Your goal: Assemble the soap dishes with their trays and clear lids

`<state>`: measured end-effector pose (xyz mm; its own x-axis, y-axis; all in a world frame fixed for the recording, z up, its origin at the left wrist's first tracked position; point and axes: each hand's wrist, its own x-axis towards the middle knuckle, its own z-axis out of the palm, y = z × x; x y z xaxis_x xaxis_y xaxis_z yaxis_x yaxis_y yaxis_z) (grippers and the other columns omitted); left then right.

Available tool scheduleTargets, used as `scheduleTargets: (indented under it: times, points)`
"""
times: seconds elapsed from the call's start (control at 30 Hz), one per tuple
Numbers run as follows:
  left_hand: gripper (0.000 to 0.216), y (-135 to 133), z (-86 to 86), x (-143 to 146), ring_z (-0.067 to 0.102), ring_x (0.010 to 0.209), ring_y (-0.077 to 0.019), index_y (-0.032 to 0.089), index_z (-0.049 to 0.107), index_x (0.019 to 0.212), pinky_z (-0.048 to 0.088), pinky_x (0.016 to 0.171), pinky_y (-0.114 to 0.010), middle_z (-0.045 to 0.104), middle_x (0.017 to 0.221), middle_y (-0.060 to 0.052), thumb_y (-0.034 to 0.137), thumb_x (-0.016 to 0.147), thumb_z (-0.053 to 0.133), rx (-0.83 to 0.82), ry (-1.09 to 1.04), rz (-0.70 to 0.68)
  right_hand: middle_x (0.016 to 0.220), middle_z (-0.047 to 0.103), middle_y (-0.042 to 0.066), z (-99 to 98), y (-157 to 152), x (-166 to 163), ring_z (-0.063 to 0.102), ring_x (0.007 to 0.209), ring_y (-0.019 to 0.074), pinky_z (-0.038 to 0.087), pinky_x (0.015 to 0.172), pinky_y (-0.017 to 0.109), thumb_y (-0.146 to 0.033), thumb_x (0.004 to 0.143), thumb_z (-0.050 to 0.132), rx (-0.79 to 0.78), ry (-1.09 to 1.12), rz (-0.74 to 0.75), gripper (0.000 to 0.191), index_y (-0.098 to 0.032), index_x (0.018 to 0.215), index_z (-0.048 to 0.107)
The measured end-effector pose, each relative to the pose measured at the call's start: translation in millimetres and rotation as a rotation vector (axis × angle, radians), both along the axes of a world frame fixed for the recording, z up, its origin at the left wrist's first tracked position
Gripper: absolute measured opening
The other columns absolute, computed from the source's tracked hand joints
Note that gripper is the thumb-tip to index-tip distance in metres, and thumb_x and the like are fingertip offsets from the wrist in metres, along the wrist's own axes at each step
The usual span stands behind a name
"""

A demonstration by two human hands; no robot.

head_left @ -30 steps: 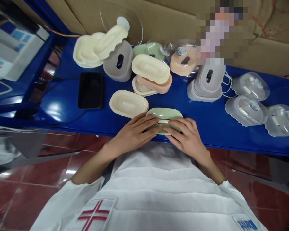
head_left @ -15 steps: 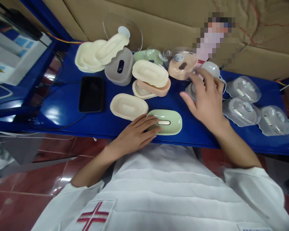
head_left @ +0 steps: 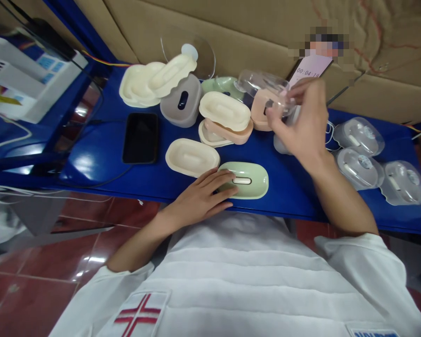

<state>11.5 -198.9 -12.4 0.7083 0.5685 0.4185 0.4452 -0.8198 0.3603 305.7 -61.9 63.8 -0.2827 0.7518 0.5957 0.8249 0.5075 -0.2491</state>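
A pale green oval soap dish (head_left: 249, 181) lies at the near edge of the blue table (head_left: 294, 192). My left hand (head_left: 200, 198) rests on its left end, fingers stretched flat. My right hand (head_left: 300, 122) is raised over the back of the table, its fingers pinched on a clear plastic lid (head_left: 263, 86) held above a peach dish (head_left: 260, 112). A grey dish stack sits partly hidden behind that hand.
Cream dishes (head_left: 192, 157), a cream-on-peach stack (head_left: 225, 117), a grey box (head_left: 180, 102) and a black phone (head_left: 141, 137) lie to the left. Three clear-lidded dishes (head_left: 359, 167) sit at the right. A phone showing a timer (head_left: 310, 70) leans on cardboard behind.
My right hand left the green dish, reached to the back of the table and lifted the clear lid. My left hand stayed on the green dish.
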Motion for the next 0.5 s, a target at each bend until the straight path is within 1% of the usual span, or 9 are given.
scheduleTargets:
  times: [0.07, 0.1, 0.2, 0.27, 0.3, 0.37, 0.43, 0.5]
  points:
    - [0.047, -2.2, -1.7, -2.2, 0.053, 0.155, -0.0360, 0.022, 0.061, 0.148, 0.052, 0.126, -0.059, 0.053, 0.163, -0.021, 0.031, 0.105, 0.075, 0.009, -0.039, 0.034, 0.131, 0.063, 0.017, 3.1, -31.7, 7.5, 0.062, 0.129, 0.0316, 0.058, 0.107, 0.054, -0.064, 0.101, 0.070, 0.010, 0.026, 0.077, 0.048, -0.023, 0.118, 0.053]
    - [0.054, -3.3, -2.8, -3.4, 0.051, 0.157, -0.0370, 0.025, 0.058, 0.152, 0.053, 0.125, -0.059, 0.050, 0.166, -0.021, 0.031, 0.103, 0.078, 0.013, -0.066, 0.070, 0.134, 0.063, 0.016, 0.9, -49.1, 11.5, 0.062, 0.132, 0.0336, 0.057, 0.109, 0.058, -0.061, 0.099, 0.073, -0.012, 0.031, 0.110, 0.047, -0.024, 0.120, 0.053]
    - [0.080, -5.1, -5.5, -5.9, 0.047, 0.159, -0.0407, 0.034, 0.044, 0.165, 0.053, 0.125, -0.059, 0.040, 0.172, -0.020, 0.031, 0.097, 0.086, 0.006, -0.155, 0.171, 0.139, 0.063, 0.013, -19.0, -98.4, 22.0, 0.064, 0.135, 0.0371, 0.057, 0.111, 0.063, -0.053, 0.095, 0.078, -0.132, 0.069, 0.221, 0.049, -0.029, 0.129, 0.053]
    - [0.092, -4.7, -5.2, -5.9, 0.044, 0.161, -0.0423, 0.036, 0.034, 0.170, 0.052, 0.125, -0.060, 0.036, 0.174, -0.021, 0.031, 0.095, 0.087, -0.015, -0.192, 0.176, 0.146, 0.059, 0.013, -37.0, -122.6, 25.7, 0.065, 0.138, 0.0377, 0.058, 0.112, 0.063, -0.048, 0.092, 0.082, -0.197, 0.118, 0.349, 0.056, -0.031, 0.136, 0.051]
    - [0.094, -4.1, -4.3, -5.4, 0.044, 0.161, -0.0420, 0.035, 0.031, 0.171, 0.052, 0.125, -0.060, 0.035, 0.174, -0.021, 0.031, 0.096, 0.087, -0.030, -0.196, 0.159, 0.149, 0.057, 0.013, -45.4, -131.0, 26.1, 0.064, 0.141, 0.0379, 0.058, 0.113, 0.063, -0.044, 0.092, 0.083, -0.231, 0.139, 0.406, 0.059, -0.031, 0.139, 0.050]
    - [0.088, -2.8, -1.7, -4.1, 0.046, 0.160, -0.0390, 0.031, 0.033, 0.171, 0.052, 0.126, -0.057, 0.041, 0.171, -0.022, 0.028, 0.099, 0.083, -0.052, -0.183, 0.111, 0.155, 0.053, 0.014, -58.6, -141.1, 24.5, 0.059, 0.149, 0.0382, 0.057, 0.118, 0.062, -0.036, 0.093, 0.082, -0.296, 0.162, 0.485, 0.062, -0.031, 0.144, 0.047]
    - [0.077, -1.7, 0.5, -3.0, 0.049, 0.158, -0.0353, 0.028, 0.039, 0.168, 0.051, 0.127, -0.055, 0.048, 0.166, -0.021, 0.027, 0.102, 0.079, -0.054, -0.176, 0.072, 0.159, 0.050, 0.015, -66.5, -144.2, 21.2, 0.051, 0.156, 0.0388, 0.053, 0.123, 0.064, -0.031, 0.095, 0.078, -0.342, 0.163, 0.517, 0.062, -0.031, 0.149, 0.046]
    - [0.070, -1.1, 1.2, -2.7, 0.050, 0.157, -0.0338, 0.027, 0.044, 0.166, 0.050, 0.128, -0.055, 0.051, 0.164, -0.019, 0.027, 0.104, 0.077, -0.050, -0.180, 0.064, 0.165, 0.046, 0.014, -69.9, -143.6, 18.4, 0.043, 0.162, 0.0392, 0.048, 0.128, 0.065, -0.029, 0.097, 0.076, -0.370, 0.152, 0.534, 0.063, -0.032, 0.153, 0.046]
